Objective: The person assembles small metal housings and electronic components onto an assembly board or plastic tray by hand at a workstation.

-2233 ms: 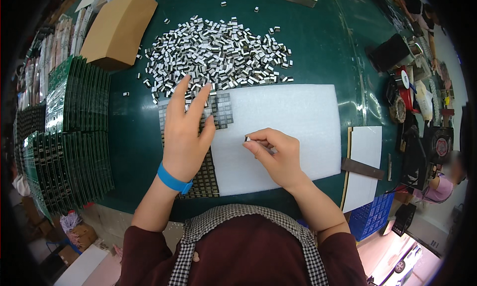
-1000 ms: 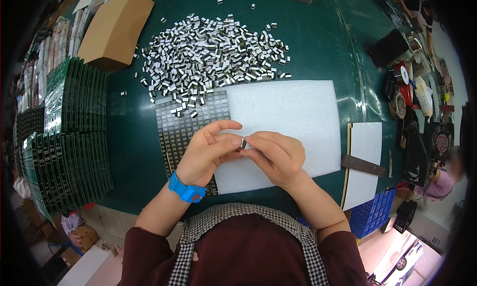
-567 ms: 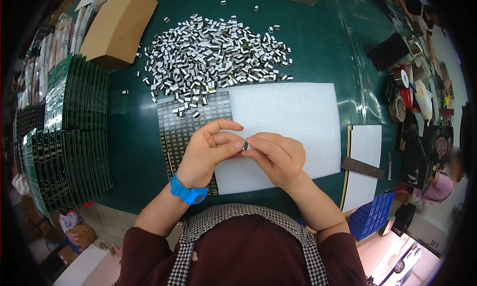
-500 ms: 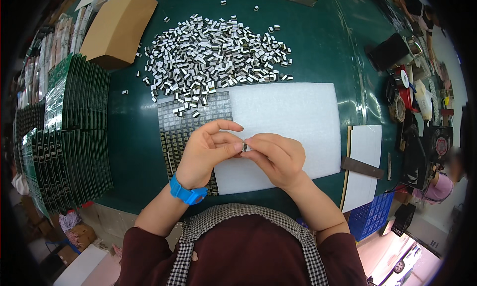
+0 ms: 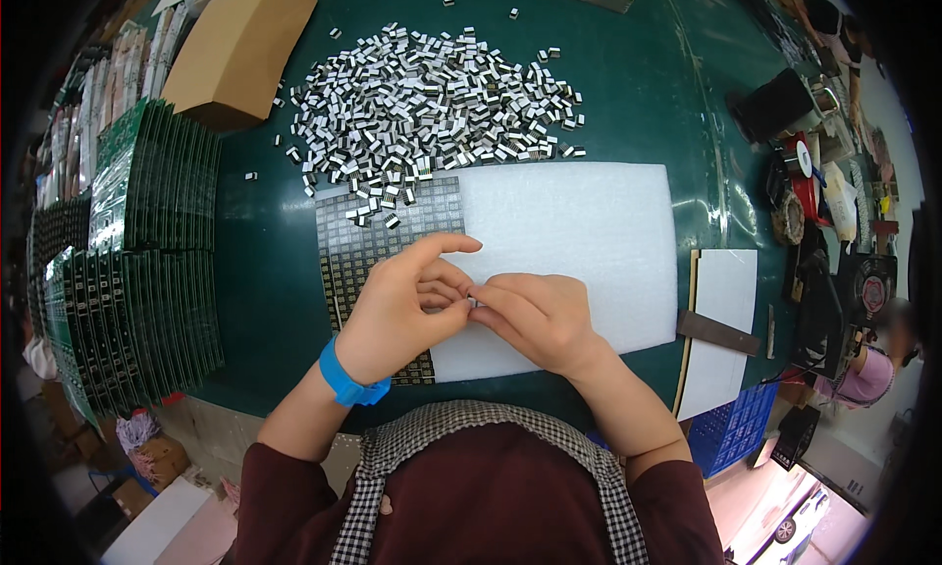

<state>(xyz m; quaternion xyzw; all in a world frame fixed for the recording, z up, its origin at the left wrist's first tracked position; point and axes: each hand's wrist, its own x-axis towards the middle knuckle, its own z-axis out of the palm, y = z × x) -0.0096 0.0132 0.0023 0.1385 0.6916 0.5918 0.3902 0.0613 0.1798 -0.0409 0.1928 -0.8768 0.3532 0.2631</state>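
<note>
In front of my chest, both hands meet fingertip to fingertip over a white foam sheet (image 5: 574, 231). My left hand (image 5: 407, 295) is closed with its thumb and fingertips at a small black-and-white electronic component (image 5: 474, 303), its index finger stretched out above. From the other side, the thumb and index finger of my right hand (image 5: 545, 320) pinch the same piece. Most of it is hidden by the fingers. Under my left hand lies a dark panel of gridded circuit boards (image 5: 353, 261). Beyond it spreads a big loose heap of similar components (image 5: 432, 104), a few resting on the panel's far end.
Green circuit boards (image 5: 147, 300) stand in rows on the left, with a cardboard box (image 5: 240, 50) behind. At right, a dark flat bar (image 5: 718, 332) lies across a white board (image 5: 726, 388). Farther right are a solder spool (image 5: 800, 156) and a blue crate (image 5: 731, 432).
My hands have shifted slightly left and closed in tighter around the component, which shows less now. My left wrist has turned a little. The heap looks the same.
</note>
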